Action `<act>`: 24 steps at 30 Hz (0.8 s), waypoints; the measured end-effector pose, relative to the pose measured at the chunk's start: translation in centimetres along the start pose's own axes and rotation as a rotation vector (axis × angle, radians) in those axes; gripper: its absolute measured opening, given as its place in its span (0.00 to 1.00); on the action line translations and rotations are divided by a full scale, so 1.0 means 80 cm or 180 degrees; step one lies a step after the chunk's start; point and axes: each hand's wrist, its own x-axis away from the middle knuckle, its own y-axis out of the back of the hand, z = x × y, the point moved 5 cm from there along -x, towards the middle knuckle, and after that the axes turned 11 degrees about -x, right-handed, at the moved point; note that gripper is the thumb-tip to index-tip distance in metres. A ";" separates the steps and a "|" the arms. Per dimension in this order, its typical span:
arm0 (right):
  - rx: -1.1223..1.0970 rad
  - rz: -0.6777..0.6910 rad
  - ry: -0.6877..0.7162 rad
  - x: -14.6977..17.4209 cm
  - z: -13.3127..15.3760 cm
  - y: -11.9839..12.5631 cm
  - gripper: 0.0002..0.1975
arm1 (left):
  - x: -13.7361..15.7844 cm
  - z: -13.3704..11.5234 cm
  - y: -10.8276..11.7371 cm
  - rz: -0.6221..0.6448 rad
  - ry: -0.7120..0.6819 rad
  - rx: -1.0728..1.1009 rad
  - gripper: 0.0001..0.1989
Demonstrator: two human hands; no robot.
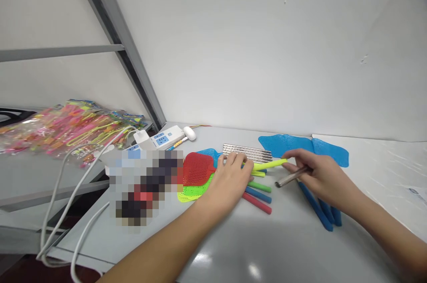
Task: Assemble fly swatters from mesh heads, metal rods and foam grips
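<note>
My left hand is closed over a pile of fly swatters, gripping a yellow handle that sticks out to the right. Beneath it fan out a green handle, a blue handle and a red handle. To the left show a red mesh head and a green mesh head. In my right hand is a shiny metal tube, its end pointing left. The right fingertips are at the tip of the yellow handle; whether they touch it is unclear.
Several metal rods lie side by side behind my left hand. Blue fly swatters lie at the right, partly under my right hand. A white power strip, white cables and bagged colourful goods are at the left.
</note>
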 end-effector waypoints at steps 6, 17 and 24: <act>-0.0578 -0.0816 0.0315 0.010 0.014 0.027 0.11 | -0.001 0.004 0.014 -0.0356 0.0260 0.0207 0.11; -0.0048 -0.0151 0.1686 0.037 0.056 -0.004 0.04 | 0.020 -0.050 0.039 -0.0464 -0.0349 0.1260 0.15; 0.0952 -0.0712 0.1861 0.015 0.022 0.032 0.14 | 0.016 -0.027 0.034 -0.0121 -0.0103 0.1283 0.15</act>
